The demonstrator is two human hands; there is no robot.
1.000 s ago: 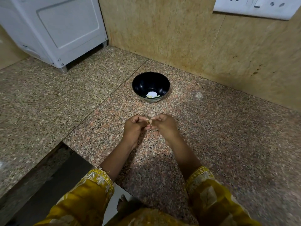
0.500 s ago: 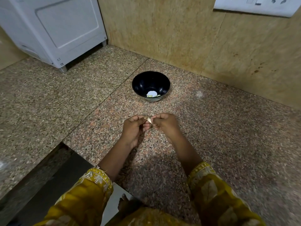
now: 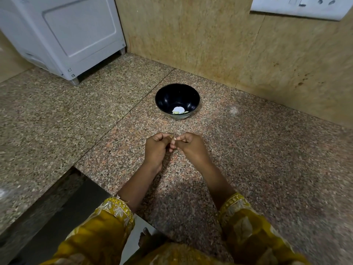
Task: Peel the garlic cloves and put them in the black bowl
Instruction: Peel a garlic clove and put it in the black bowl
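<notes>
Little shifts: left hand (image 3: pixel 156 149) and right hand (image 3: pixel 192 147) still pinch the garlic clove (image 3: pixel 173 138), its peeling apparently unfinished.

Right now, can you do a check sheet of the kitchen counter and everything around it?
Surface: speckled granite counter, with one pale smudge.
Job's things: black bowl upright, a few pale peeled cloves at its bottom; one garlic clove between the hands.
Clutter: nothing seen.
Hands: left hand and right hand both pinch the garlic clove, nearer the person than the black bowl.
Cables: nothing seen.
Surroundings: white appliance back left, tiled wall, socket panel top right.
</notes>
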